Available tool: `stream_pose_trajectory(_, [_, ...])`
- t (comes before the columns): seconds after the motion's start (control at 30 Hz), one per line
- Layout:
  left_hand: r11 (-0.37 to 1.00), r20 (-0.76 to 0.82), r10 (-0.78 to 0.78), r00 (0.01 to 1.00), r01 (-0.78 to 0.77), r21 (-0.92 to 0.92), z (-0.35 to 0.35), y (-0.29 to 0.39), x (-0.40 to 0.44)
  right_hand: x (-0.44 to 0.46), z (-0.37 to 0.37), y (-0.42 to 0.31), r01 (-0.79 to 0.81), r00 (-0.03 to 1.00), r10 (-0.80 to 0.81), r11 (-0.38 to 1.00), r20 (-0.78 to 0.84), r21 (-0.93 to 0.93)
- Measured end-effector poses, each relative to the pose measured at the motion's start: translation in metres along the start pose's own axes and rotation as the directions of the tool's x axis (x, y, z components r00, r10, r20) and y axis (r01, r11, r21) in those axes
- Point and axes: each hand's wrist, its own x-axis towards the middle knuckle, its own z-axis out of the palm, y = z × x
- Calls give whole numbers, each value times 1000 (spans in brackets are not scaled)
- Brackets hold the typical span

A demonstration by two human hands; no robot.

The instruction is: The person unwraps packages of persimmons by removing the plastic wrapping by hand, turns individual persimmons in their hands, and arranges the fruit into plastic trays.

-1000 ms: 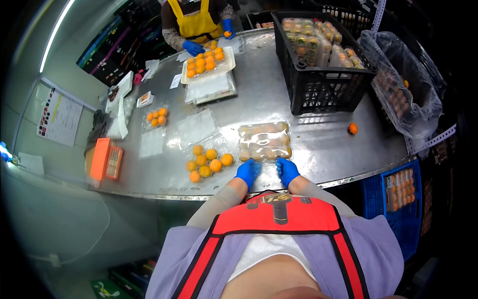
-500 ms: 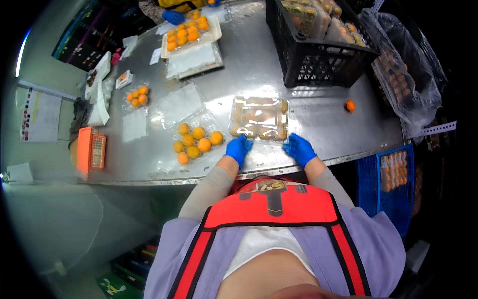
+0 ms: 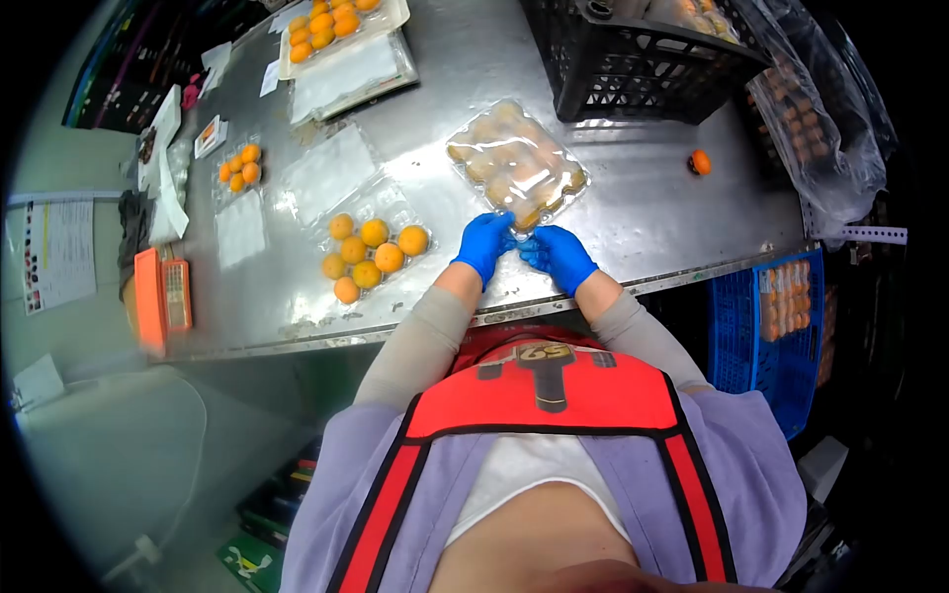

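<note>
A closed clear plastic clamshell (image 3: 516, 163) with several round fruits inside lies turned cornerwise on the metal table (image 3: 633, 212). My left hand (image 3: 484, 243), in a blue glove, has its fingers closed on the near corner of the clamshell. Right beside it, my right hand (image 3: 558, 259), gloved too, pinches the rim at the same corner. Left of my hands sits an open clear tray (image 3: 405, 215) holding several orange fruits (image 3: 374, 233), its lid laid back behind it.
A black crate (image 3: 647, 74) with packed clamshells stands at the back right, near a single orange fruit (image 3: 700, 162). Further left are a small fruit pack (image 3: 239, 168) and an orange box (image 3: 150, 296). A blue crate (image 3: 733, 341) is below the table edge at right.
The clamshell has turned from square-on to cornerwise. My hands have come together from its two near corners to one corner. The view has shifted, and the co-worker's gloved hand has left it.
</note>
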Motion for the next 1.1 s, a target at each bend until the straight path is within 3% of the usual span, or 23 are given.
stream_pose_trajectory(0.1, [996, -18, 5, 1000, -3, 93, 0, 4, -4, 0, -4, -4, -7, 1000, 7, 1000, -5, -6])
stream_pose_trajectory(0.23, [1000, -38, -29, 999, 29, -5, -4, 8, -4, 11, -12, -2, -21, 1000, 21, 1000, -4, 3])
stream_pose_trajectory(0.33, [895, -100, 233, 967, -173, 412, -23, -3, 22, 9, -2, 1, -100, 991, 91, 990, 98, 100])
stream_pose_trajectory(0.47, [850, -76, 203, 976, -137, 509, -37, 17, 1, 30, 17, 21, -157, 981, 118, 949, 154, 274])
stream_pose_trajectory(0.53, [934, -84, 164, 983, -127, 333, -36, 28, -30, 35, 36, 21, -22, 992, -24, 939, 127, 343])
stream_pose_trajectory(0.57, [930, -71, 125, 990, -92, 355, -39, 37, -49, 51, 31, 20, -24, 994, -8, 960, 111, 278])
stream_pose_trajectory(0.63, [960, 93, 113, 989, -133, 248, -54, 41, -83, 58, 61, -9, 30, 998, -42, 971, 45, 238])
stream_pose_trajectory(0.7, [981, 188, 32, 982, -67, 182, -70, 40, -108, 101, 61, -34, 59, 985, -94, 972, 147, 229])
stream_pose_trajectory(0.77, [981, 158, -37, 987, 6, 195, -82, 40, -131, 124, 76, -79, -53, 980, 14, 981, 199, 188])
stream_pose_trajectory(0.93, [997, -5, -8, 1000, 7, -76, -128, 17, -163, 240, 82, -174, 17, 978, -38, 995, 207, 100])
stream_pose_trajectory(1.03, [988, -119, 92, 989, -106, -114, -157, 10, -178, 248, 108, -207, 149, 989, -149, 989, 14, -9])
stream_pose_trajectory(1.1, [945, -256, 119, 959, -188, -268, -175, 1, -179, 244, 117, -202, 188, 981, -191, 981, -47, -55])
